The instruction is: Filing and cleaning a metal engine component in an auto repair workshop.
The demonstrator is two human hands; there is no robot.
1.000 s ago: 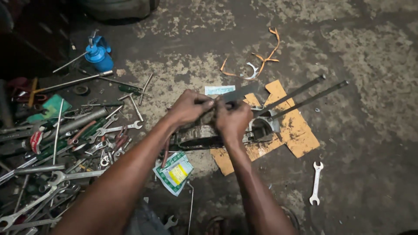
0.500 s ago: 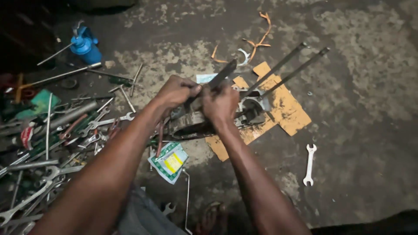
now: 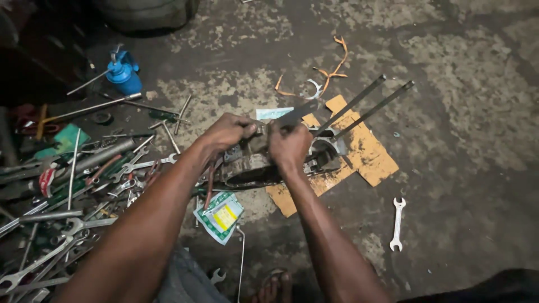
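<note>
At the bottom edge a sandalled foot [image 3: 273, 287] rests on the concrete floor [image 3: 460, 140], with a small spanner head [image 3: 216, 275] beside it and a green and yellow packet [image 3: 219, 215] a little further out. To the left lies a heap of spanners and rods [image 3: 73, 191], and off to the right a single open-ended spanner [image 3: 397, 223] lies well apart from everything else. Beyond the packet, both forearms meet over a greasy metal engine part [image 3: 250, 165] that sits on the floor, partly on a torn piece of orange cardboard [image 3: 359, 154]. The left hand [image 3: 227, 132] is closed in a firm grip on the part's upper left edge; the right hand [image 3: 289, 145] is closed on a flat dark tool [image 3: 292, 116] held against the top of the part. Two long studs [image 3: 365, 106] rise aslant from the part's far end. It looks heavy, rigid and oily, so it would likely slip in bare fingers; the solid body seems a safer hold than the thin studs. Further away lie orange scraps [image 3: 334, 70], and at the far left a blue oil can [image 3: 123, 73].
</note>
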